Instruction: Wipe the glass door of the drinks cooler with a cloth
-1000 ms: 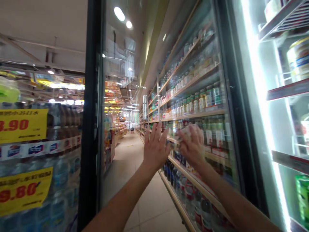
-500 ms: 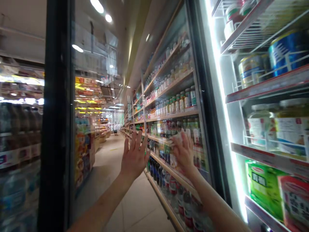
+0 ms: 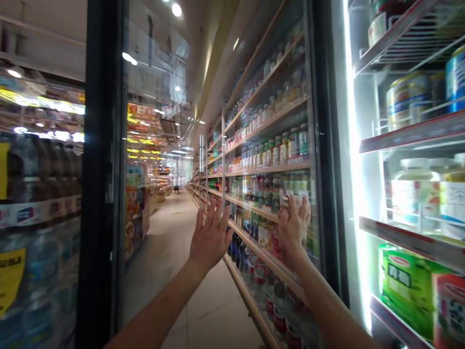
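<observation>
**Left hand (image 3: pixel 210 237) open; right hand (image 3: pixel 295 225) curled on a small pale item (image 3: pixel 285 198) at a black-framed glass door (image 3: pixel 101 169).**
Left hand: fingers spread, palm forward, holding nothing. Right hand: fingers bent, the item pinched at the fingertips, too blurred to identify, just before the glass. Behind that glass stand shelved bottled drinks (image 3: pixel 271 152), labels unreadable. To the right, an open lit cooler holds a blue can (image 3: pixel 456 80), a gold-and-white can (image 3: pixel 409 99), glass jars (image 3: pixel 414 194) and a green carton (image 3: pixel 410 291); its large dark characters are too blurred to read. At far left, a yellow tag (image 3: pixel 10 276) hangs on bottled water (image 3: pixel 39 261), its print cut off and illegible.
</observation>
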